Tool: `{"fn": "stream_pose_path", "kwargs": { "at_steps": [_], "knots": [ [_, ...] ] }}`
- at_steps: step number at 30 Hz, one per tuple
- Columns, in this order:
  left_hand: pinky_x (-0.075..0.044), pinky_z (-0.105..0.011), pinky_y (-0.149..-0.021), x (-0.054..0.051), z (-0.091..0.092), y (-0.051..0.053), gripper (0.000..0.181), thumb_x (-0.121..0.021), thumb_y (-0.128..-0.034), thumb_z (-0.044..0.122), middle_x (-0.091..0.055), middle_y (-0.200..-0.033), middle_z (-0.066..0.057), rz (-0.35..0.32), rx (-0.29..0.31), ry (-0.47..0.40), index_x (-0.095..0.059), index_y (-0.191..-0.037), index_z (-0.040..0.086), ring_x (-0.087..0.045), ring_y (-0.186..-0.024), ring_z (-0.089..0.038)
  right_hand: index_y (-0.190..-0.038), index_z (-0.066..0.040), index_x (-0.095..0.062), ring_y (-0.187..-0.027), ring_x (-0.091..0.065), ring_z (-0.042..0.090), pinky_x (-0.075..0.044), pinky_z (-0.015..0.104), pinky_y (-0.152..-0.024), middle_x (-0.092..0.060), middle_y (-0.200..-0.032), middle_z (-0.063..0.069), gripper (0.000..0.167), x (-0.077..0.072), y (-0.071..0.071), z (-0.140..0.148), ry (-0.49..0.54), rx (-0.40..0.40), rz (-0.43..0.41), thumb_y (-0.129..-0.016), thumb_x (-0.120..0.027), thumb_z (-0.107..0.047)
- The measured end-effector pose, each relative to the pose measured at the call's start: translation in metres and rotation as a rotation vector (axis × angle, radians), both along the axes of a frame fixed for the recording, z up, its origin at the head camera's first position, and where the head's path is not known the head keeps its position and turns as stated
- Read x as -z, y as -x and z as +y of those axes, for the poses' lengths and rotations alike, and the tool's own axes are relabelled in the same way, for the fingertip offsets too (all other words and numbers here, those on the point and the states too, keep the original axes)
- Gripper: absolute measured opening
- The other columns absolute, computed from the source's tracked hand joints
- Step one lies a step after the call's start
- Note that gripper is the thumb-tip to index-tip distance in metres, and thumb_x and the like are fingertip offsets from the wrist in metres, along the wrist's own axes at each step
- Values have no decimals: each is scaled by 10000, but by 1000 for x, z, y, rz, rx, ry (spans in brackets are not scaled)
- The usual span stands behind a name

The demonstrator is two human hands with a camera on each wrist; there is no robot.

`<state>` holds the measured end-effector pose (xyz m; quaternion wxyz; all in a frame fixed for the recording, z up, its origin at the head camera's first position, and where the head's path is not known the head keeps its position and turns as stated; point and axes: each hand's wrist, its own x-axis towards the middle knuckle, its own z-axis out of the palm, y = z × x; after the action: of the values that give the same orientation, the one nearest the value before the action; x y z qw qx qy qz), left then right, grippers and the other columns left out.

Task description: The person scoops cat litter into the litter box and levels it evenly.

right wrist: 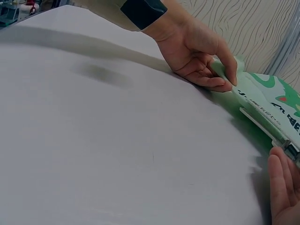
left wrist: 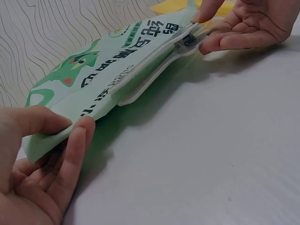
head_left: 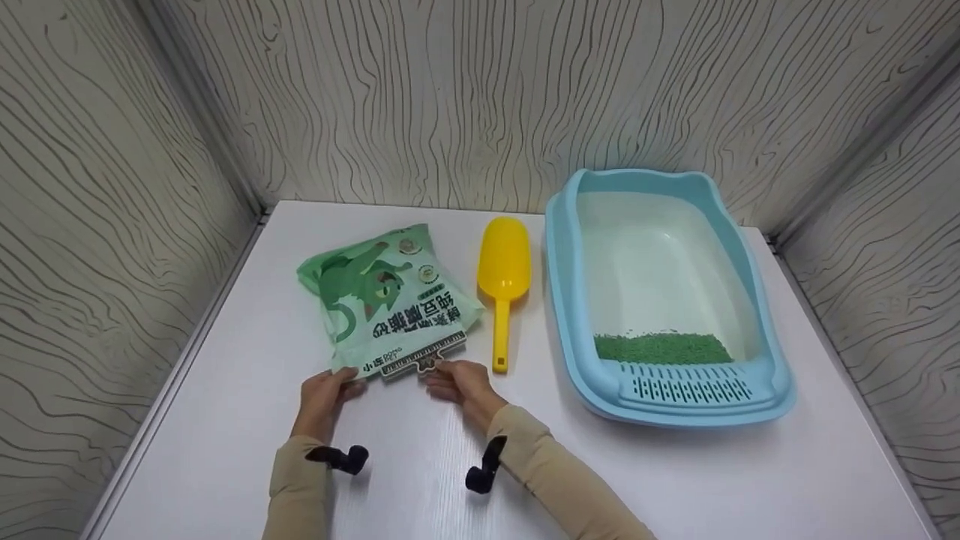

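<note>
A green bag of cat litter (head_left: 382, 300) printed with a cat lies flat on the table, its near edge raised. A bag clip (head_left: 424, 355) with a black-and-white striped pattern sits along that edge. At the near left corner, my left hand (head_left: 322, 397) pinches the bag between thumb and fingers, as the left wrist view shows clearly. My right hand (head_left: 466, 386) holds the clip near its middle, thumb above and fingers beneath. In the right wrist view, only part of the right hand (right wrist: 283, 187) shows, beside the clip (right wrist: 267, 129).
A yellow scoop (head_left: 504, 277) lies just right of the bag, its handle toward me. Farther right stands a blue litter box (head_left: 562, 300) with green litter (head_left: 660, 349) at its near end. Wood-grain-patterned walls (head_left: 420, 97) enclose the white table (head_left: 405, 465).
</note>
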<state>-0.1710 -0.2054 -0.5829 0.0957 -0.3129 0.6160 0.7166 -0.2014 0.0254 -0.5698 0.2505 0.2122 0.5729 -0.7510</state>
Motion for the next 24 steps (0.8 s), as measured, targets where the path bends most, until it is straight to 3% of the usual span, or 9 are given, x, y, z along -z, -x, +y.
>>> {"fn": "stream_pose_path", "kwargs": {
  "at_steps": [6, 14, 24],
  "knots": [
    [-428, -248, -905, -2, -1, -1, 389, -626, -878, 191, -723, -756, 56, -31, 20, 17, -579, -1194, -31, -677, -738, -60, -1124, 75, -625, -809, -748, 216, -593, 350, -776, -753, -893, 169, 297, -2, -3, 4, 24, -24, 1, -882, -624, -99],
    [-467, -184, -788, -2, -1, 0, 409, -620, -879, 175, -712, -731, 59, -16, 21, 10, -561, -1210, -57, -669, -719, -57, -1105, 73, -635, -803, -750, 235, -592, 366, -777, -757, -846, 137, 293, -6, -11, 8, 10, -47, 34, -869, -636, -102],
    [-450, -199, -818, -3, 0, 0, 382, -632, -872, 190, -699, -731, 67, -40, 24, 23, -577, -1174, -37, -659, -732, -50, -1124, 81, -624, -843, -749, 277, -589, 393, -781, -749, -908, 179, 299, -6, -20, 15, -2, -75, 74, -881, -618, -93]
  ]
}}
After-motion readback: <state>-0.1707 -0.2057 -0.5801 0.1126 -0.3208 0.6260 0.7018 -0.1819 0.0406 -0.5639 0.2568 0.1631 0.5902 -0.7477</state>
